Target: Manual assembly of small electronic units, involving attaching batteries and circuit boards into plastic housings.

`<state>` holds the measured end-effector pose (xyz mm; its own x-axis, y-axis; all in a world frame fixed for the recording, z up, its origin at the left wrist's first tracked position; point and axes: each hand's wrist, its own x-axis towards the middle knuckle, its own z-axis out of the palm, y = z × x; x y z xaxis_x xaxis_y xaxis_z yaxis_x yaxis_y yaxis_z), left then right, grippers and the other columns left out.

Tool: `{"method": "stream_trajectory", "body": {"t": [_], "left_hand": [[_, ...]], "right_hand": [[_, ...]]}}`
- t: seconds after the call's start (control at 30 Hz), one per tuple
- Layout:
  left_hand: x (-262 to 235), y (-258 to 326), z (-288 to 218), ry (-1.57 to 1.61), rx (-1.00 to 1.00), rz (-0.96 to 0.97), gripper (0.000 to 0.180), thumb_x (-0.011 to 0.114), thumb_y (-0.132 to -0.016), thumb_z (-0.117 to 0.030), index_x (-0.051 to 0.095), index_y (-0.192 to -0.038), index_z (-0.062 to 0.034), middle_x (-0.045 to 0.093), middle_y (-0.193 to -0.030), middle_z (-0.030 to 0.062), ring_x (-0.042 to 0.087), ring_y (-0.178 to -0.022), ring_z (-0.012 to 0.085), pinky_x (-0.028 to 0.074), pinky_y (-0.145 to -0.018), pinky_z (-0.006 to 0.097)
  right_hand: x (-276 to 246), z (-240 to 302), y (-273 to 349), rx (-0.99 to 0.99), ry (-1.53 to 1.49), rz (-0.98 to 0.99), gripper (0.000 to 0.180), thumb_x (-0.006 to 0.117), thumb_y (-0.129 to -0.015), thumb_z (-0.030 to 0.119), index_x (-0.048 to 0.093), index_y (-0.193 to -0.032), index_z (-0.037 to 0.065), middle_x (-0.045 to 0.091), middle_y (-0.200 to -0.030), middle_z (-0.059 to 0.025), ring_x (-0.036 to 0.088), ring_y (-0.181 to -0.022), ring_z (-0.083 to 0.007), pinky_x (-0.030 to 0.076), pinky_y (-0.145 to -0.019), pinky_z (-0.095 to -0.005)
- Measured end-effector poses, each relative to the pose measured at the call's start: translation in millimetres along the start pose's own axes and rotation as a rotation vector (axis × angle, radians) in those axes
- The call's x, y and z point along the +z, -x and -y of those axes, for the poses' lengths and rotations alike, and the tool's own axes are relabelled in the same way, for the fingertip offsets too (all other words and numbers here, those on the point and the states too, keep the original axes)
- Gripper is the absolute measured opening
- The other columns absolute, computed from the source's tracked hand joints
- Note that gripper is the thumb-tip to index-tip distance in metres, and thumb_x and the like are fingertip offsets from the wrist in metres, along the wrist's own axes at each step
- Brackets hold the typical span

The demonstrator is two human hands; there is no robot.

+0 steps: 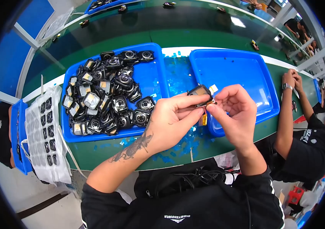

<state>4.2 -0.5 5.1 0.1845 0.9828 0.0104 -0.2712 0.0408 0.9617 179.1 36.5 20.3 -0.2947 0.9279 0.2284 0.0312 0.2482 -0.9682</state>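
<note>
In front of me, my left hand grips a dark smartwatch case between thumb and fingers. A small white tab sticks up beside its upper right edge. Below it hangs an orange-yellow ribbon-like piece. My right hand is closed in a pinch at the case's right edge; what its fingertips hold is too small to make out. To the left, a blue tray carries a heap of black smartwatch cases, several showing round sensor backs. A second blue tray lies behind my right hand.
Blue film scraps litter the green bench. At far left lies a white blister tray with several watch parts. Beyond the bench runs a green conveyor bearing small parts. A co-worker's arms rest at the right.
</note>
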Motion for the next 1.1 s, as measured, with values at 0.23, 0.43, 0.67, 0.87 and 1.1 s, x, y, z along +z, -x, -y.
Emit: {"method": "stream_trajectory", "body": {"t": [0.23, 0.43, 0.67, 0.87, 1.1], "left_hand": [[5.2, -2.7, -5.5, 0.105, 0.02, 0.026, 0.042, 0.056, -0.09, 0.007, 0.052, -0.132, 0.0045, 0.06, -0.123, 0.015, 0.062, -0.107, 0.0176, 0.053, -0.09, 0.029], [5.7, -1.3, 1.7, 0.065, 0.092, -0.051, 0.043, 0.055, -0.09, 0.008, 0.053, -0.132, 0.0008, 0.062, -0.121, 0.0123, 0.063, -0.101, 0.0138, 0.053, -0.086, 0.025], [3.8, -3.2, 0.4, 0.068, 0.009, -0.035, 0.05, 0.058, -0.087, 0.009, 0.048, -0.136, 0.0004, 0.062, -0.117, 0.0128, 0.062, -0.105, 0.0155, 0.052, -0.091, 0.027], [3.3, -0.5, -5.4, 0.038, 0.051, -0.029, 0.055, 0.056, -0.087, 0.008, 0.044, -0.139, -0.0041, 0.063, -0.117, 0.0118, 0.062, -0.104, 0.0135, 0.052, -0.088, 0.024], [4.6, -1.6, -0.4, -0.05, -0.027, -0.074, 0.037, 0.056, -0.088, 0.007, 0.048, -0.124, -0.0003, 0.065, -0.109, 0.0137, 0.066, -0.098, 0.0156, 0.054, -0.083, 0.027]], "right_hand": [[0.4, -12.5, 1.6, -0.138, 0.102, -0.071, 0.026, 0.075, -0.077, -0.005, 0.054, -0.091, 0.002, 0.06, -0.085, -0.0034, 0.057, -0.073, -0.0055, 0.046, -0.064, -0.0184], [4.3, -11.9, -0.8, -0.172, 0.219, -0.069, 0.027, 0.075, -0.076, -0.006, 0.054, -0.093, 0.001, 0.059, -0.086, -0.0034, 0.056, -0.073, -0.0059, 0.046, -0.063, -0.0188], [2.1, -8.8, -0.2, -0.024, -0.009, -0.001, 0.03, 0.071, -0.079, -0.007, 0.054, -0.103, 0.0, 0.058, -0.097, -0.005, 0.058, -0.079, -0.0072, 0.051, -0.072, -0.0206], [-5.9, -8.4, -0.6, 0.107, -0.106, 0.104, 0.031, 0.069, -0.082, -0.006, 0.054, -0.108, -0.002, 0.057, -0.101, -0.0058, 0.059, -0.084, -0.0076, 0.052, -0.074, -0.0203], [-1.9, -9.9, 0.3, 0.061, 0.085, 0.119, 0.034, 0.069, -0.082, -0.004, 0.055, -0.112, -0.001, 0.058, -0.096, -0.0033, 0.058, -0.081, -0.0058, 0.051, -0.073, -0.02]]}}
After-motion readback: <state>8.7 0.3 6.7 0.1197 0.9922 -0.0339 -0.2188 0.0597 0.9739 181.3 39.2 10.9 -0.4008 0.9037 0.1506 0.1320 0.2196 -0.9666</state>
